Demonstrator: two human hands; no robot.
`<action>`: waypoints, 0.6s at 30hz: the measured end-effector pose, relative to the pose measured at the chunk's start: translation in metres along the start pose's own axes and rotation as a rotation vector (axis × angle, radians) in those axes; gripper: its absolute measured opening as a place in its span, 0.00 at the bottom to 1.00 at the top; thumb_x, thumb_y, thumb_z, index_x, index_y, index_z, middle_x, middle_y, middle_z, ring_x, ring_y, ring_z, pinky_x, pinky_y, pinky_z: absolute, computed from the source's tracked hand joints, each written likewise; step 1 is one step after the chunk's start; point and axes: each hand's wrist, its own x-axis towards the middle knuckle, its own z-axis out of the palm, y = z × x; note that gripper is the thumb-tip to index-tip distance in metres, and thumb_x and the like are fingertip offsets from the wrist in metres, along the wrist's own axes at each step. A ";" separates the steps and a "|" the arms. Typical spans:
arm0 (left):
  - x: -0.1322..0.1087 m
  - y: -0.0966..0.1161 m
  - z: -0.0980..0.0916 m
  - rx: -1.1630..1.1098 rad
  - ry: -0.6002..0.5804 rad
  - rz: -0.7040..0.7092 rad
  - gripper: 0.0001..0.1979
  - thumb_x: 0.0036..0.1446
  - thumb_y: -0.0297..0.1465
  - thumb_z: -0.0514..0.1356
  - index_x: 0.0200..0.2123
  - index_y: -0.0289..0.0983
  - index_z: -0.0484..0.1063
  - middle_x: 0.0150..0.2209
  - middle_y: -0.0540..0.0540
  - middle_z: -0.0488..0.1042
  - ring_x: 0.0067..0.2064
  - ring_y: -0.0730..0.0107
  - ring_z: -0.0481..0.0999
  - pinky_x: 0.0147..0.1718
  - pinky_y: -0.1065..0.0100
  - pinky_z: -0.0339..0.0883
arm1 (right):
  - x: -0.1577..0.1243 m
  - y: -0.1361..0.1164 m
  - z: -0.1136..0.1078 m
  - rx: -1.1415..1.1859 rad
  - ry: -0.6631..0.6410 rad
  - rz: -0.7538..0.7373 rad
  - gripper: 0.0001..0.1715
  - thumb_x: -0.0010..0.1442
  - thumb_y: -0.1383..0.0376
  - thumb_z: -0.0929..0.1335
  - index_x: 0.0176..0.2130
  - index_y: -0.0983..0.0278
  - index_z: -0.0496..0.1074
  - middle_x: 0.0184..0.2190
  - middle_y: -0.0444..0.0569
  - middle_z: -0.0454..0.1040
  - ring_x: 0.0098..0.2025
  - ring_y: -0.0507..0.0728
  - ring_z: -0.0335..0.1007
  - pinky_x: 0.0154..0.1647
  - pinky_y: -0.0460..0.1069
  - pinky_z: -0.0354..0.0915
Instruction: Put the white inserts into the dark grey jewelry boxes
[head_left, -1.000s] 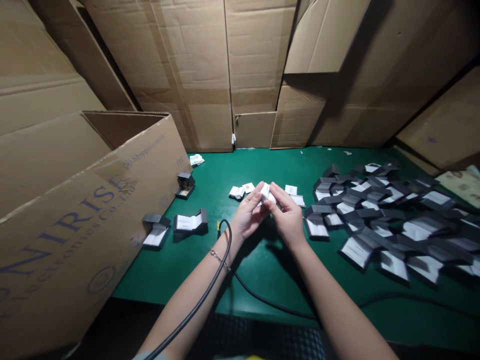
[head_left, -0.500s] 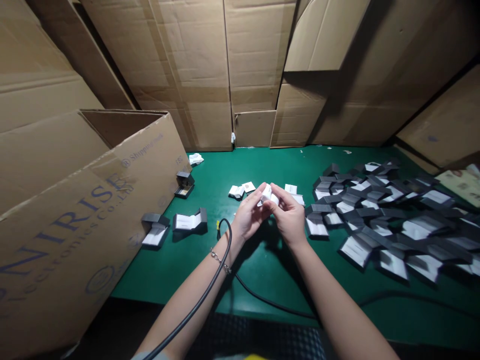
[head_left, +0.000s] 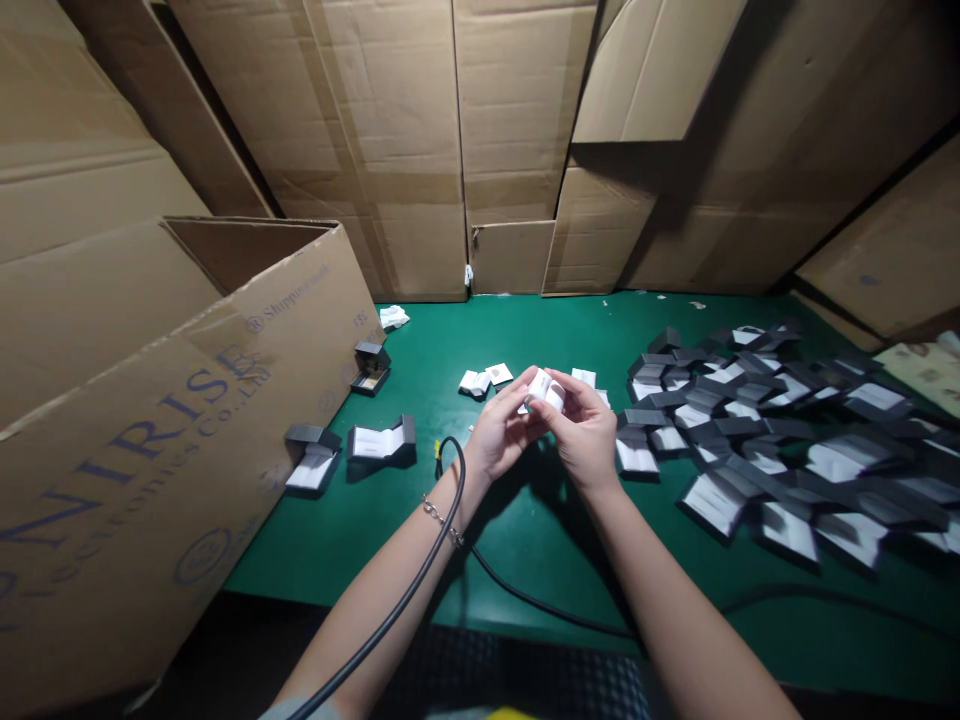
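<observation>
A small white piece (head_left: pixel 545 388), folded or rolled, is held between both hands above the middle of the green table. My left hand (head_left: pixel 504 430) grips its left side with the fingertips; a chain bracelet circles the wrist. My right hand (head_left: pixel 586 432) pinches the piece from the right, thumb in front. Just behind and left of the hands lie small white pieces (head_left: pixel 475 382) and a white square (head_left: pixel 498 373) with a brown mark. Another white piece (head_left: pixel 583 378) shows behind my right hand.
Many open black boxes with white inserts (head_left: pixel 712 500) crowd the right side. A few more boxes (head_left: pixel 381 441) stand left, beside a large carton (head_left: pixel 300 330). A black cable (head_left: pixel 412 590) crosses my left forearm. Cardboard panels (head_left: pixel 397 150) wall the back.
The white piece has turned slightly between my fingers and shows more of its surface. My right hand has shifted a little to the right.
</observation>
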 end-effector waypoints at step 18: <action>0.016 0.028 -0.018 0.977 0.144 0.418 0.17 0.52 0.37 0.60 0.42 0.35 0.77 0.47 0.40 0.75 0.46 0.61 0.74 0.45 0.61 0.68 | 0.006 0.001 -0.003 -0.041 0.049 0.006 0.22 0.42 0.56 0.77 0.38 0.63 0.79 0.42 0.52 0.79 0.46 0.62 0.74 0.51 0.60 0.69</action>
